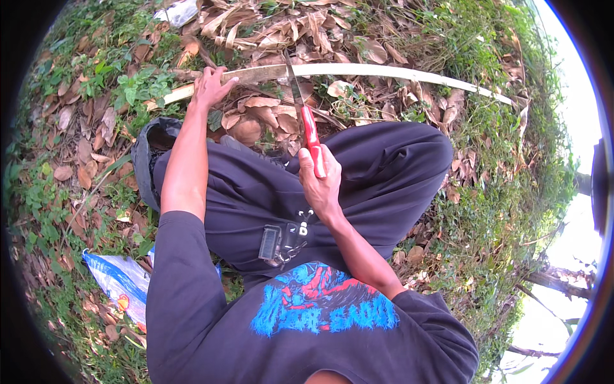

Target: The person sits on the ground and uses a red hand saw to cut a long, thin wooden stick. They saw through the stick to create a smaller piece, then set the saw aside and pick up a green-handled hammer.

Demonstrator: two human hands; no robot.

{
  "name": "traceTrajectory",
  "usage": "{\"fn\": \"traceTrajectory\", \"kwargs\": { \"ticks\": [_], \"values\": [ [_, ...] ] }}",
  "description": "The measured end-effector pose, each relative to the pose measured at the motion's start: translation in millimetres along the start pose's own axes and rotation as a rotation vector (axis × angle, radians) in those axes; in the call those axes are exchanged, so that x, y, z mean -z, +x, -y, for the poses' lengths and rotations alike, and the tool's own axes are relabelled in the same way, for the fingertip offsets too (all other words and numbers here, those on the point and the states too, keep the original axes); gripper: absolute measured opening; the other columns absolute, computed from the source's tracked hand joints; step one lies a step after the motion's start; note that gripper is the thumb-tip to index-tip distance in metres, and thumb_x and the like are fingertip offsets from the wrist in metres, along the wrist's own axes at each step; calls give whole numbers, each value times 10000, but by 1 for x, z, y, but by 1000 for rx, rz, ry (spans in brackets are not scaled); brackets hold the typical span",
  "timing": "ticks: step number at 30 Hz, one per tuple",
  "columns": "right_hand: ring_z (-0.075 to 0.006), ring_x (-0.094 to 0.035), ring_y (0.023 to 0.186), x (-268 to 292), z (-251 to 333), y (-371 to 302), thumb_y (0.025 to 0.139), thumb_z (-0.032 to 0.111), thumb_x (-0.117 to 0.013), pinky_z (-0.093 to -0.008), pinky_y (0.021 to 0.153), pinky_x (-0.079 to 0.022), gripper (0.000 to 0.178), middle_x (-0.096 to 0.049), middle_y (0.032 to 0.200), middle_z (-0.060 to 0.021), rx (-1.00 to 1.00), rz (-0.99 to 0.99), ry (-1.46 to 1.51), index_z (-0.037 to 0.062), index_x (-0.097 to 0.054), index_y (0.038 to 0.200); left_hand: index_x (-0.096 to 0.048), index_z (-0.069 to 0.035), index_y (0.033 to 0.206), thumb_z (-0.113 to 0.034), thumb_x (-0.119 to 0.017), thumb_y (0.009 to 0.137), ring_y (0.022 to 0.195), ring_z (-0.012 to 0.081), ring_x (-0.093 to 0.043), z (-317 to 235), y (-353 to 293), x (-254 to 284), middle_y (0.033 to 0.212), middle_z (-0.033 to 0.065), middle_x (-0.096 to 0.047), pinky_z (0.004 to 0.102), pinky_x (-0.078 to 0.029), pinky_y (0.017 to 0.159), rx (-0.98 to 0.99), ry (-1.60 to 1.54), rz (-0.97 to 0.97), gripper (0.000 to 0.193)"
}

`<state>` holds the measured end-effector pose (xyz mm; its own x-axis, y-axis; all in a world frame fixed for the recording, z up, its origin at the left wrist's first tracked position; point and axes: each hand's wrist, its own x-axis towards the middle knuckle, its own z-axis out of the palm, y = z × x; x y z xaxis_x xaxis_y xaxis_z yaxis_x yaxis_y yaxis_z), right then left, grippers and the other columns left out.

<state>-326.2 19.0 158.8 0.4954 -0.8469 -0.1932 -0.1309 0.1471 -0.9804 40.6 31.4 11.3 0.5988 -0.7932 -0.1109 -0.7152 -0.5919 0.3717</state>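
Observation:
A long pale strip of wood (358,69) lies across the ground in front of my crossed legs, its right part lighter than the left; the lens bends its shape. My left hand (210,88) rests over its left part, fingers across the strip and thumb pointing right, holding it against the ground. My right hand (322,182) is closed round the red and white handle of a saw (309,131). The saw's narrow dark blade points away from me and crosses the strip near its middle, right of my left hand. Its teeth are too small to make out.
Dry brown leaves (256,115) and green weeds (137,86) surround the strip. A blue and white plastic packet (118,281) lies to my left. Whitish plastic (179,13) sits at the far left. A small dark device with keys (271,243) hangs over my lap.

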Motion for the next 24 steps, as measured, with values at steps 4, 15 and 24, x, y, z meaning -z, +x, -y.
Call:
{"fn": "traceTrajectory", "kwargs": {
  "ticks": [4, 15, 24],
  "values": [
    [-123, -378, 496, 3, 5, 1, 961, 149, -637, -316, 478, -373, 234, -460, 564, -81, 77, -12, -110, -1, -528, 818, -552, -138, 1367, -597, -603, 883, 1186, 375, -535, -1, 1, 1, 1236, 209, -529, 498, -355, 1041, -16, 20, 6, 669],
    [-326, -489, 468, -12, 17, 23, 937, 148, -634, -397, 501, -432, 211, -522, 573, -195, 132, -22, -252, -24, -556, 843, -507, -184, 1414, -655, -662, 816, 1179, 357, -536, -4, 2, -3, 1221, 181, -541, 498, -379, 1025, -25, 133, -5, 777],
    [-258, -459, 464, -4, 12, 22, 933, 160, -644, -375, 502, -420, 229, -523, 586, -187, 129, -12, -303, -25, -554, 833, -482, -206, 1434, -667, -632, 832, 1163, 337, -543, -5, 4, -3, 1215, 168, -519, 532, -379, 1013, -26, 180, -27, 773]
  ]
}}
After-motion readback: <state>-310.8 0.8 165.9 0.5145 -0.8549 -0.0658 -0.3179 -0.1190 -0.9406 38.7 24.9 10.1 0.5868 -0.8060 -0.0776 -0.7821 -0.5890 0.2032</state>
